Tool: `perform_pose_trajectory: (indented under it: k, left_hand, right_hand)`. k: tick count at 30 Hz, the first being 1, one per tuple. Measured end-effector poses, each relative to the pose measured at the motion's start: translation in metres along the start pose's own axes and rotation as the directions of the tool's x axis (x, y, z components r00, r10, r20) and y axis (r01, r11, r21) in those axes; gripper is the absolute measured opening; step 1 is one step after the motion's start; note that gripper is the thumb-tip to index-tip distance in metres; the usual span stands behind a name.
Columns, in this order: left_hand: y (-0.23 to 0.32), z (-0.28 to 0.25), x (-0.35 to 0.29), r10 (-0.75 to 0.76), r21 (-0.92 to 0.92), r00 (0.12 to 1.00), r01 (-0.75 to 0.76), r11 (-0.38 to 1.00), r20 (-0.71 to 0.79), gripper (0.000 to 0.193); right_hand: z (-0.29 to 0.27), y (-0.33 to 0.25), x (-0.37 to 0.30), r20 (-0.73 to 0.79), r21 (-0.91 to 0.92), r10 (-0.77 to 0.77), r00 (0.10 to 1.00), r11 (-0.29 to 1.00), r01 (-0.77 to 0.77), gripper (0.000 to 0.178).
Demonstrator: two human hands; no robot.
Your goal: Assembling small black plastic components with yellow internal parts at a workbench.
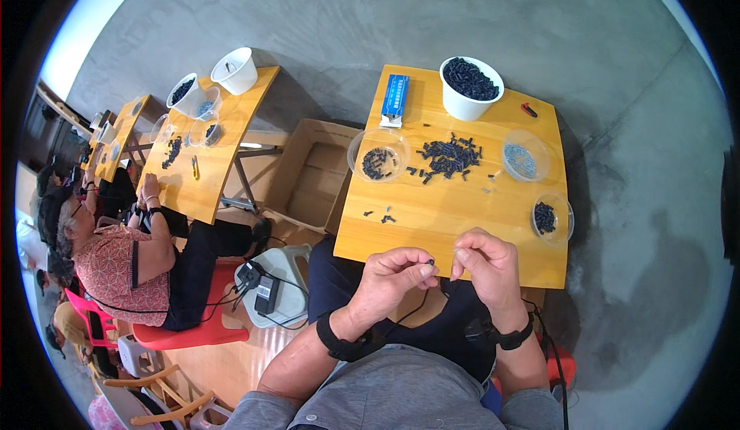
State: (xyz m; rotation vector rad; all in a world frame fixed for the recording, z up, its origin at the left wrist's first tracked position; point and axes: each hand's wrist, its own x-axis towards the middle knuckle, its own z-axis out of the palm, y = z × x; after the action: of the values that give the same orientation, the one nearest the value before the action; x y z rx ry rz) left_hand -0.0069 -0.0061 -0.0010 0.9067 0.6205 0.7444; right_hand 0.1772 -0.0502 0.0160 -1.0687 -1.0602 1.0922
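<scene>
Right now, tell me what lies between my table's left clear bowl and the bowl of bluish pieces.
The head view shows a loose pile of small black parts between the left clear bowl and the bowl of bluish pieces.

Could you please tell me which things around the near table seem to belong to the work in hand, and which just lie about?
Probably in use:
- black piece in the left hand
- black pile
- white bucket
- leftmost tub
- tub of blue pieces
- rightmost tub

Probably just lying about:
- blue box
- red tool
- cardboard box
- grey stool
</scene>
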Motion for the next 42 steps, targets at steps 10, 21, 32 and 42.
perform_pose_trajectory:
  k: [10,21,32,42]
  left_hand:
    - [0.002,0.002,0.003,-0.033,0.085,0.999,0.031,0.996,0.016,0.01]
    - [0.007,0.001,0.008,-0.029,0.124,0.999,0.025,0.992,0.026,0.008]
    - [0.016,0.007,0.014,-0.05,0.12,0.999,0.048,0.992,0.02,0.009]
    - [0.015,0.002,0.016,-0.056,0.161,0.996,0.045,0.986,0.067,0.01]
  right_hand:
    - [0.017,-0.015,0.001,0.102,-0.196,0.008,0.995,0.981,0.012,0.009]
    - [0.016,-0.017,0.011,0.162,-0.342,0.043,0.986,0.94,0.015,0.007]
    - [0.019,-0.023,0.014,0.133,-0.485,-0.155,0.979,0.851,0.201,0.007]
    - [0.015,-0.022,0.014,0.179,-0.482,-0.162,0.97,0.845,0.231,0.006]
